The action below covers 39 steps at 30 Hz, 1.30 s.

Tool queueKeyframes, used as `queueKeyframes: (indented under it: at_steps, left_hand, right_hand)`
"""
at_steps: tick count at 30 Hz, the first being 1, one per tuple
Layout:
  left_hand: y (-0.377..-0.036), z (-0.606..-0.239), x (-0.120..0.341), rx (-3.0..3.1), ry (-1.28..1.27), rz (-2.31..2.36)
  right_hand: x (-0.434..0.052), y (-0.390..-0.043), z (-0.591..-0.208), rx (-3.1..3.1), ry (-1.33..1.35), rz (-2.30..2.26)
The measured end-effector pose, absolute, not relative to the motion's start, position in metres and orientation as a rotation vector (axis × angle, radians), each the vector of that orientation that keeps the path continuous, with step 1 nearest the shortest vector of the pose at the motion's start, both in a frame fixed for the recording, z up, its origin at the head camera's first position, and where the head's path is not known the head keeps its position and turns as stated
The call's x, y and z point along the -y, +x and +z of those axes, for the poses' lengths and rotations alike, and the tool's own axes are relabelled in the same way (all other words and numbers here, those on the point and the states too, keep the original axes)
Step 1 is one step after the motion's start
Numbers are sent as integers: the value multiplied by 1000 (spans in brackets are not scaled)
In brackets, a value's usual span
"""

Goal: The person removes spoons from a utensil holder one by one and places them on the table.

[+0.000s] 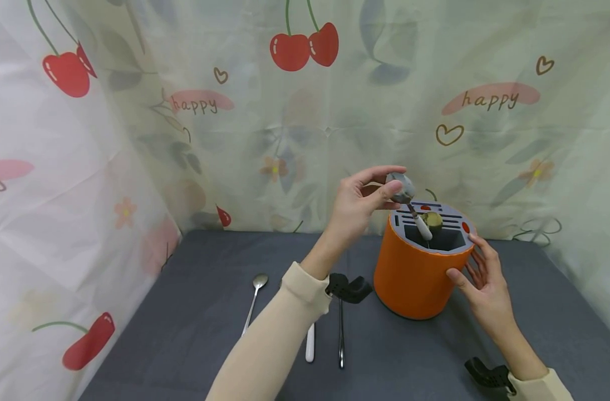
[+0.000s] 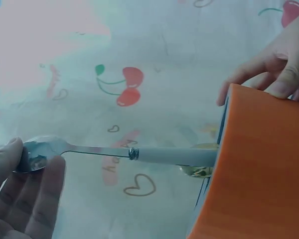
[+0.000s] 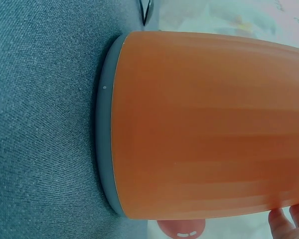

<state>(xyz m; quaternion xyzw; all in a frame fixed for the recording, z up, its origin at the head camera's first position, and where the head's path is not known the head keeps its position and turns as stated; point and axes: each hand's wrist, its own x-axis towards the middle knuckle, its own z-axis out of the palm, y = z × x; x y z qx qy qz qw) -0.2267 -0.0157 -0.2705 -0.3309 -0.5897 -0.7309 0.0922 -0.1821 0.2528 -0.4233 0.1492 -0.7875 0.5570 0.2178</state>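
Note:
In the head view, my left hand [image 1: 357, 195] pinches a spoon [image 1: 401, 186] by its metal bowl. The spoon's white handle [image 2: 177, 156] points down, its end at the wide opening of an orange round utensil holder [image 1: 420, 278]. This holder has a grey slotted top [image 1: 400, 223] with red spots. A round greenish-gold piece [image 1: 432, 220] sticks up from the top, beside the white handle. My right hand [image 1: 485, 287] grips the holder's right side near the rim, thumb in front. In the right wrist view, its fingertips [image 3: 279, 219] touch the orange wall.
Left of the holder, a metal spoon [image 1: 259, 281], a white-handled utensil [image 1: 310, 342] and a slim metal utensil [image 1: 341, 340] lie on the dark grey cloth [image 1: 195, 334], partly covered by my left arm. A cherry-printed curtain [image 1: 330, 133] hangs behind.

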Motion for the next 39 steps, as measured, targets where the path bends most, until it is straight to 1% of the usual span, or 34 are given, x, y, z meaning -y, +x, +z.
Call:
queueKeyframes:
  at_steps: [10, 22, 28, 39]
  left_hand:
    - [-227, -268, 42, 1693, -913, -2127]
    - [-228, -264, 87, 1590, -731, -2137]
    - [-231, -272, 111, 1688, -644, -2118]
    - [-233, -299, 147, 1894, -503, -2131]
  right_hand:
    - [-253, -181, -423, 2197, 408, 1531]
    - [-253, -182, -424, 2192, 419, 1526]
    - [-254, -182, -425, 2185, 448, 1527]
    - [-254, -183, -425, 2152, 457, 1585]
